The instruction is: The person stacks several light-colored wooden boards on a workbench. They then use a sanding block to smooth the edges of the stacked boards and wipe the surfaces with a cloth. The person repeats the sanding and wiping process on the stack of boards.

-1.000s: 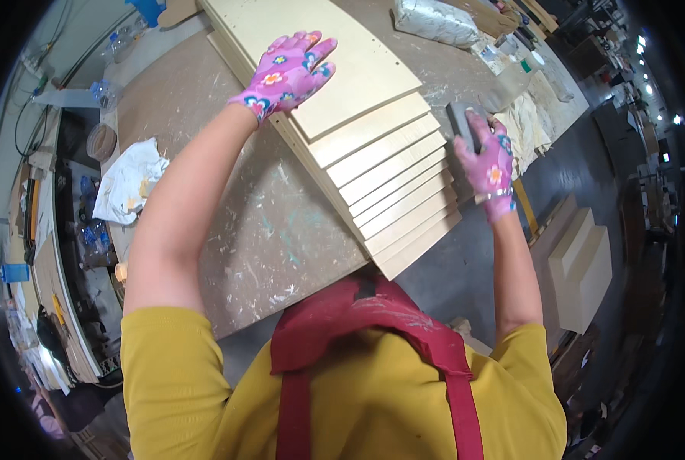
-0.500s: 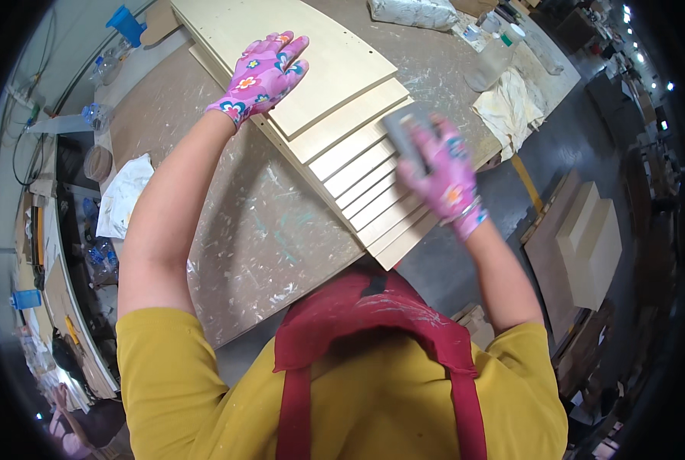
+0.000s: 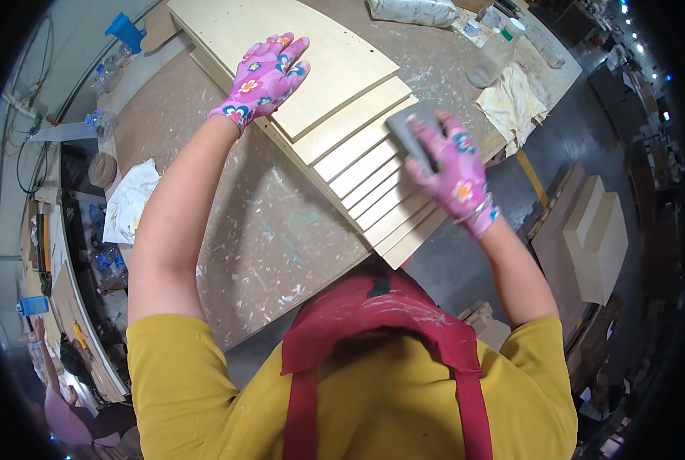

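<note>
Pale wooden panels (image 3: 323,57) lie stacked on the worktable, fanned out so their near ends form several steps. My left hand (image 3: 264,80), in a pink flowered glove, rests flat on the top panel near its left edge, fingers stretched out. In a matching glove, my right hand (image 3: 461,176) grips a grey block (image 3: 408,136) that looks like a sanding block. It sits at the right edge of the stepped panel ends, slightly blurred. The block's underside is hidden, so I cannot tell how fully it touches the wood.
The scuffed brown worktable (image 3: 266,261) carries a clear bottle (image 3: 489,63), a stained cloth (image 3: 511,103) and a wrapped white bundle (image 3: 413,11) toward the far right. A blue cup (image 3: 126,32) stands far left, a white cloth (image 3: 132,201) nearer. Boards (image 3: 597,245) are stacked at right. Another person (image 3: 70,406) is at lower left.
The view has shifted slightly. My right hand and the block stay at the right edge of the stepped ends; my left hand keeps its place. The other person at lower left has raised an arm.
</note>
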